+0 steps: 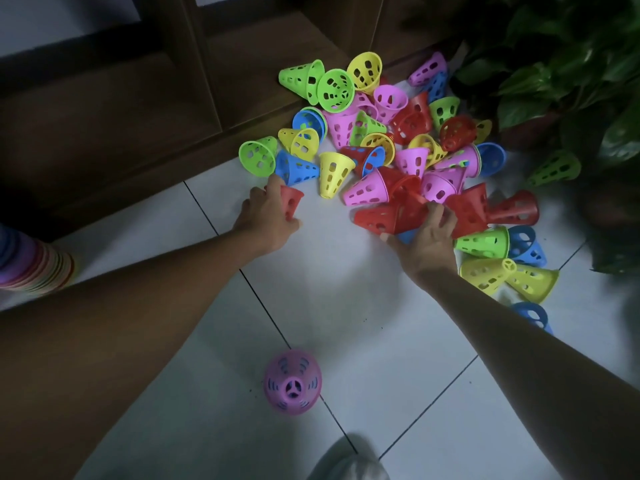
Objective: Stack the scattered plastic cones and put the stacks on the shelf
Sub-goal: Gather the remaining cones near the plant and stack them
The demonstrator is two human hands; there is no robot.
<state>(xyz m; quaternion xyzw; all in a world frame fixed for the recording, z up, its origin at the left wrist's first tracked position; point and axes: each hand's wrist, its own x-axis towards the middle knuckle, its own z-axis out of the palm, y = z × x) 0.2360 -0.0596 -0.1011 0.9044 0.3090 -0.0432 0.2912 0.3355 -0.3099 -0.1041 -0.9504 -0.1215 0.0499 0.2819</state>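
On the tiled floor (346, 306) beside the wooden shelf (138, 109), the left hand (268, 216) grips a small red cone (291, 200); the right hand (427, 237) holds another red cone (384, 218) at the heap of cones (381, 140).

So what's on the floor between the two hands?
Nothing. In the head view, only bare white tile lies between the left hand, gripping a small red cone, and the right hand, on the red cones.
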